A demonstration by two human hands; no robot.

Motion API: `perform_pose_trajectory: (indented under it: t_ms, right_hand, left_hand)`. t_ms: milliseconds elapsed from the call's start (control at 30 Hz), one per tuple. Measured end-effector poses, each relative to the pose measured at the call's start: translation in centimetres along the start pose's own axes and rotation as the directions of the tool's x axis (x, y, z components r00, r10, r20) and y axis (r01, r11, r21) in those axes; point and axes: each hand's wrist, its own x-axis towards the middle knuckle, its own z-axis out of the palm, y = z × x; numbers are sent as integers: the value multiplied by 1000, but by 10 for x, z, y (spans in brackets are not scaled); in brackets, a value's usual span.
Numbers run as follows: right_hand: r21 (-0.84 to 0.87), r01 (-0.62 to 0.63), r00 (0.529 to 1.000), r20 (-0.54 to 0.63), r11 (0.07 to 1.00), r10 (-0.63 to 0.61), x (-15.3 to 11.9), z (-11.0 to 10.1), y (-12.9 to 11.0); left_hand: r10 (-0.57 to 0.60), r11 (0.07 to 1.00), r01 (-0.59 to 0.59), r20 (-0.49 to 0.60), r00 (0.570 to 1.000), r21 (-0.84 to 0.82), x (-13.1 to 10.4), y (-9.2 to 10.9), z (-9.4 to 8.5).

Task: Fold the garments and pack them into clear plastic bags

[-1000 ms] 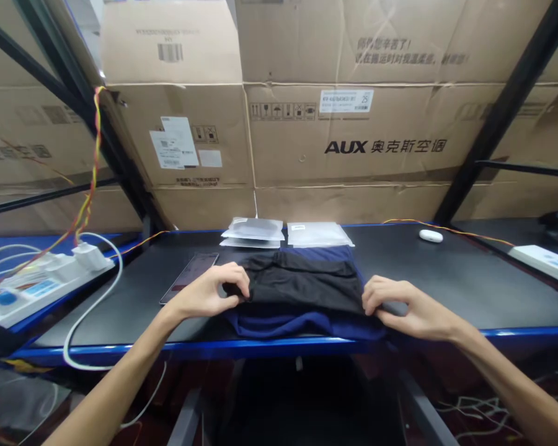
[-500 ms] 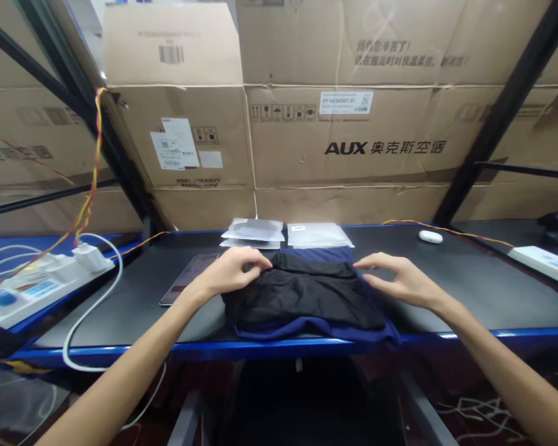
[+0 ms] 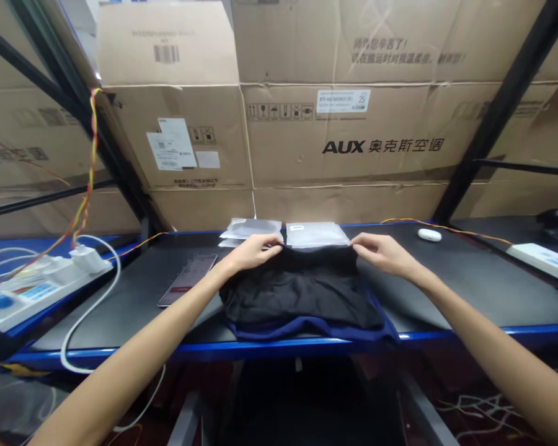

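A piece of black cloth (image 3: 302, 285), perhaps a garment, lies at the front middle of the dark table, over navy blue fabric (image 3: 307, 325) that shows along its front and right edges. My left hand (image 3: 255, 251) pinches the far left corner of the black cloth. At the far right corner, my right hand (image 3: 376, 251) has thumb and fingers closed on the same edge. Between the two hands the edge is raised and fairly straight. Just behind it lie two stacks of pale translucent packets, a left stack (image 3: 251, 228) and a right stack (image 3: 314, 234).
A tablet or phone (image 3: 188, 282) lies left of the cloth. White power strips stand at the left (image 3: 41, 294) and right (image 3: 544, 263). A small white case (image 3: 429, 235) sits at the back right. Cardboard (image 3: 344, 167) walls the rear between black posts.
Both hands have moved up and away, drawing the black cloth's far edge toward the packets. It now covers the navy strip that showed behind it.
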Motion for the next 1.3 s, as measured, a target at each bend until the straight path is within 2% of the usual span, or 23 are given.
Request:
perform_pose_trajectory:
  t_ms: [100,167,233,300,400,533,633,700,767,833,867,933,1000,1067,1133,1300]
  right_hand:
    - [162,-93,991,-85,982,108,21,-3,9]
    - [218,-169,982,-43,961,182,34,-1,17]
    - [166,-238,971,9,957,240,43,4,23]
    - [28,-251,968,30,967,250,46,10,27]
    - [-127,-205,977,33,971,211,41,20,30]
    - [-189,-152,984,65,970,166,30,26,32]
    - [-281,-118,992,8,952,126,26,25,29]
    - [-317,-83,996,-63,945,66,25,24,21]
    - [-290,-16,996,-89,957,-10,23,26,10]
    - [-222,83,995,-32,972,-93,20,31,-5]
    - [-180,137,991,32,974,-134,18,34,-13]
    - [-110,199,965,196,974,-175,13,39,-26]
    - [-78,180,929,341,981,-143,8,44,-34]
    - [-81,132,893,442,988,-83,3,47,-37]
    - [-93,116,868,493,989,-55,0,49,-35]
    - [-128,131,871,488,983,-52,-3,53,-30]
  left_hand:
    - [-108,986,95,-94,990,-135,12,-1,6]
    - [-192,971,171,-119,974,-165,21,-4,12]
    - [-239,970,232,-122,963,-75,27,-8,18]
    - [-241,962,252,-109,964,106,31,-12,25]
    - [-226,926,237,-72,971,292,33,-18,32]
    - [-199,915,204,-50,979,348,27,-17,31]
    - [-137,910,165,-100,985,380,18,-9,27]
    - [-42,925,80,-109,993,372,11,0,24]
    - [71,942,-50,-50,996,331,2,9,23]
    - [132,946,-147,68,989,289,-8,17,23]
    - [122,947,-155,134,984,280,-13,20,24]
    - [50,951,-121,243,969,285,-22,23,27]
    - [-27,952,-70,310,950,296,-29,23,31]
    - [-65,953,-41,336,940,301,-34,21,35]
    - [-67,953,-38,332,941,299,-36,20,38]
    - [-61,951,-39,308,949,308,-38,18,41]
